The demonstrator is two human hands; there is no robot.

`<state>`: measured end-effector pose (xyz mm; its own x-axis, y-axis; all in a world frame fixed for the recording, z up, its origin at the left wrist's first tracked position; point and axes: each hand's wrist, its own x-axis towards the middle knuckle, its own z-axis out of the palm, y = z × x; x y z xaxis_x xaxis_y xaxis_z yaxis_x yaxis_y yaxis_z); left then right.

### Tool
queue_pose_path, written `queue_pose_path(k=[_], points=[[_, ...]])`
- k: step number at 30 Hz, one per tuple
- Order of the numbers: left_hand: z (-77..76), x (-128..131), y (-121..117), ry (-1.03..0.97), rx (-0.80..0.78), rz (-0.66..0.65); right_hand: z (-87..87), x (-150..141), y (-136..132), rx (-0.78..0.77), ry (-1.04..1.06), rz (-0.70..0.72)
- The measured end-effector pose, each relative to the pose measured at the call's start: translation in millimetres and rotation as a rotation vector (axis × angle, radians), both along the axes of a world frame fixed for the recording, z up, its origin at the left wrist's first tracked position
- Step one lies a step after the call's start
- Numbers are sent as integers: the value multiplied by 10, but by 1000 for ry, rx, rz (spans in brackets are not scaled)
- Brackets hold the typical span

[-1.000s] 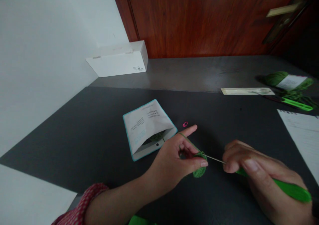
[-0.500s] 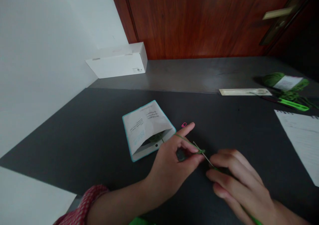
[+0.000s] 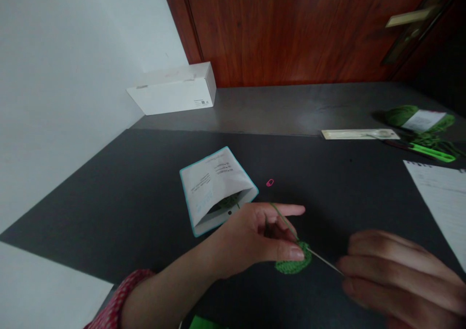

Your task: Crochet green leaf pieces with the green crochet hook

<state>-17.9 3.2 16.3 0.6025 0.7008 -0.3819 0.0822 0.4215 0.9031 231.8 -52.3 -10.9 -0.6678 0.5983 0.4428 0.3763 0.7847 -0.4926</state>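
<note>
Between the thumb and fingers of my left hand (image 3: 255, 241) is a small piece of green crochet work (image 3: 293, 265). A strand of green yarn (image 3: 284, 220) runs from the piece up over my outstretched left index finger. My right hand (image 3: 396, 271), slightly blurred, is closed around a crochet hook (image 3: 325, 261); its thin metal shaft reaches left and its tip meets the edge of the piece. The hook's handle is hidden inside my right hand. Just behind my left hand lies a white pouch (image 3: 207, 178) with a blue edge, its mouth gaping, green yarn inside.
A pink stitch marker (image 3: 270, 182) lies beyond my left hand. At the far right are a green yarn skein (image 3: 400, 115), a bright green-handled tool (image 3: 433, 152), a narrow pale packet (image 3: 360, 134) and a sheet of paper (image 3: 440, 198). A white box (image 3: 178, 93) stands at the back left.
My left hand has turned and lowered, so the flat of the crochet piece now shows. My right hand has moved right and toward me with the hook, exposing more of its shaft.
</note>
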Motion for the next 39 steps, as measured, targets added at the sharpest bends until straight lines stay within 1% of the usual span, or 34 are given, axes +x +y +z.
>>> queue_pose_path(k=[2, 3, 5, 6, 7, 8, 10, 12, 13, 14, 15, 17, 20, 22, 24, 25, 26, 28, 30, 31, 32, 33, 34, 35, 36, 39], points=[[-6, 6, -16, -37, 2, 6, 27, -89, 64, -266, 288, -49], [-11, 7, -20, -54, -10, 3, 29, -152, 94, -366, 431, -55], [-20, 3, -18, -80, -46, -12, 12, -279, 134, -527, 680, -117], [-25, 0, -13, -80, -57, -15, 0, -327, 143, -591, 746, -150], [-29, -4, -6, -62, -50, -16, -11, -357, 144, -624, 783, -182], [-34, -8, 1, -27, -25, -12, -19, -366, 140, -625, 782, -203], [-44, -13, 12, 68, 48, 15, -19, -334, 123, -529, 685, -199], [-54, -13, 15, 117, 91, 45, 0, -269, 107, -399, 527, -123], [-56, -11, 14, 100, 84, 52, 11, -241, 103, -358, 469, -76], [-56, -8, 11, 60, 56, 51, 22, -224, 102, -344, 451, -44], [-54, -5, 7, 7, 17, 42, 29, -221, 105, -364, 475, -29], [-45, 1, 0, -91, -61, 13, 30, -260, 123, -487, 629, -71], [-39, 2, -1, -179, -155, -5, 1, -390, 179, -759, 874, -149], [-46, -2, 8, -236, -190, 0, -30, -466, 219, -920, 974, -170], [-57, -8, 23, -272, -187, 4, -56, -498, 238, -1013, 1008, -194], [-63, -10, 31, -262, -166, 11, -62, -493, 236, -1005, 997, -210], [-67, -11, 40, -232, -137, 24, -62, -475, 224, -954, 965, -224], [-72, -7, 51, -144, -71, 69, -42, -411, 181, -739, 848, -241], [-77, 0, 54, -84, -16, 108, -6, -334, 125, -480, 660, -194], [-80, 3, 53, -79, -3, 118, 12, -301, 100, -376, 568, -149], [-84, 4, 50, -88, 1, 120, 27, -276, 77, -304, 485, -95], [-89, 3, 46, -106, -4, 113, 37, -262, 60, -266, 452, -64], [-94, 0, 42, -130, -22, 100, 42, -259, 48, -270, 453, -49], [-98, -4, 38, -162, -50, 83, 42, -267, 42, -307, 497, -60], [-102, -8, 34, -198, -82, 66, 38, -285, 42, -371, 570, -84], [-110, -8, 26, -308, -162, 23, 18, -376, 85, -642, 827, -180]])
